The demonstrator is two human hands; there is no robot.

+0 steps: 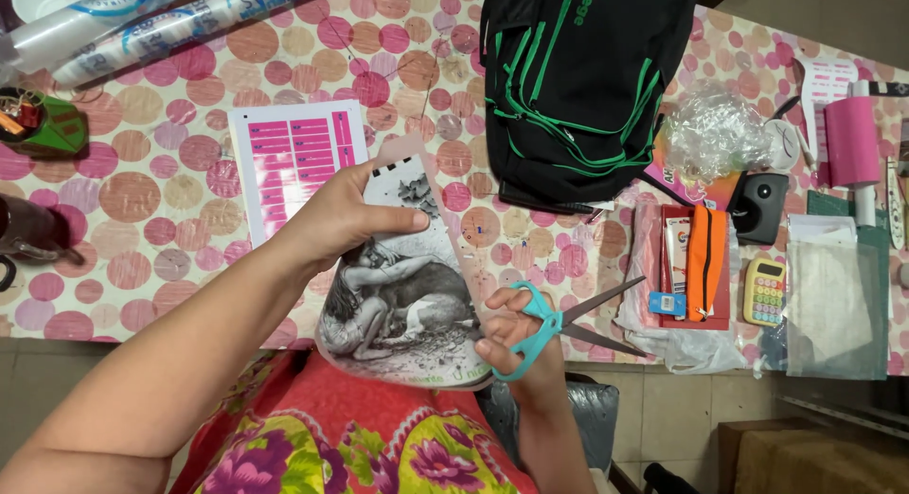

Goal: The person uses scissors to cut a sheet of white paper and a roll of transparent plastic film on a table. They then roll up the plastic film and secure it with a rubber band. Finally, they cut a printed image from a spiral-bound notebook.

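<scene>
The left hand [346, 215] reaches in from the lower left, forearm slanting up, and pinches the top of a black-and-white picture [402, 290] between thumb and fingers, holding it just over the table's [170, 200] near edge. The right hand [516, 338] comes up from below, fingers through the handles of teal scissors [559, 323], blades spread and pointing right, beside the picture's right edge.

Even, soft indoor light fills the view, brightest on the dotted tablecloth [170, 181]. Below the tablecloth's near edge, the floor falls dim. Shadows are faint. Glare streaks the plastic rolls [142, 20] at its far-left corner. Edges bow slightly; focus is sharp.
</scene>
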